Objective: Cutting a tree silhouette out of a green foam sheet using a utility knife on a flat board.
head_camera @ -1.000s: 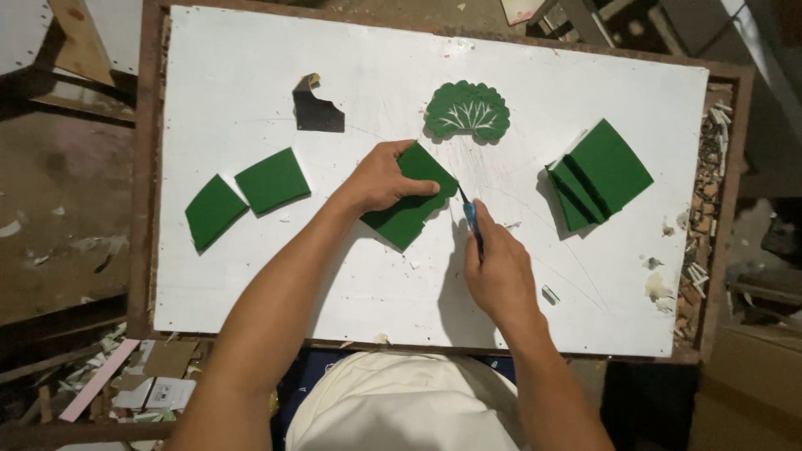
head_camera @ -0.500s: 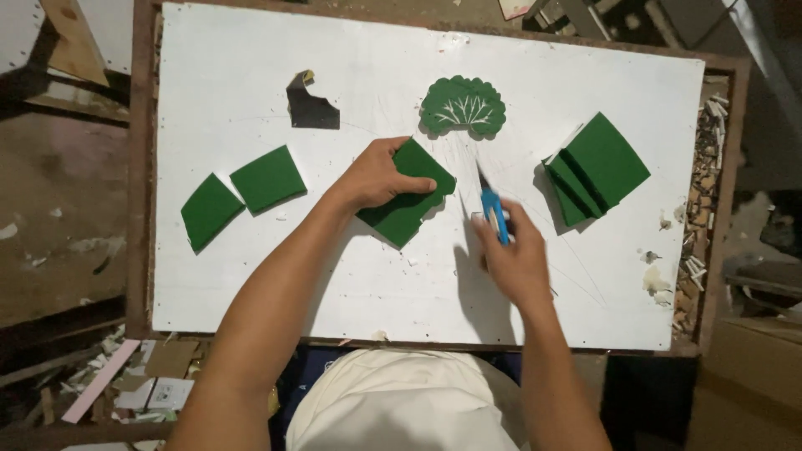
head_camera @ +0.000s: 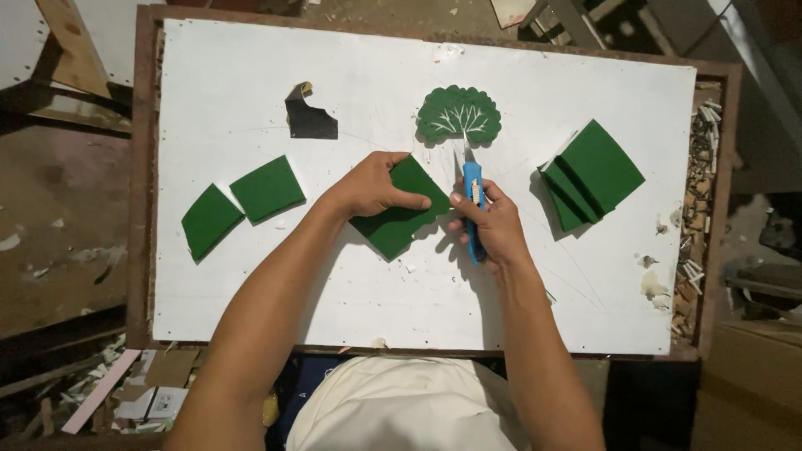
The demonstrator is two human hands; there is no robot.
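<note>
**Green foam sheets on a white cutting board: holdings at this moment**

Head view, single entry. We record a white board (head_camera: 251,92) set in a brown wooden frame (head_camera: 140,184), seen from above.

Item one: a green foam square (head_camera: 399,219) near the middle of the board, turned corner-up. Our left hand (head_camera: 372,185) lies flat across its upper left part, fingers spread only slightly and pressing it down, closed around nothing.

Item two: a blue utility knife (head_camera: 474,209), standing nearly upright just beside the square's right corner. Our right hand (head_camera: 493,225) is wrapped shut around its handle, thumb on the slider. Compared with half a second ago, the knife has come closer to the square and now points at the green tree-shaped cutout (head_camera: 459,114) above it; we judge the blade is being readied at the sheet's edge rather than cutting.

Item three: two loose green pieces (head_camera: 242,202) at the left, just beside each other. Item four: a fanned stack of green sheets (head_camera: 591,174) at the right. Item five: a black scrap (head_camera: 309,117) at upper left.

Containers: none proper. The frame's right-hand channel (head_camera: 700,200) holds pale offcuts and slivers.
</note>
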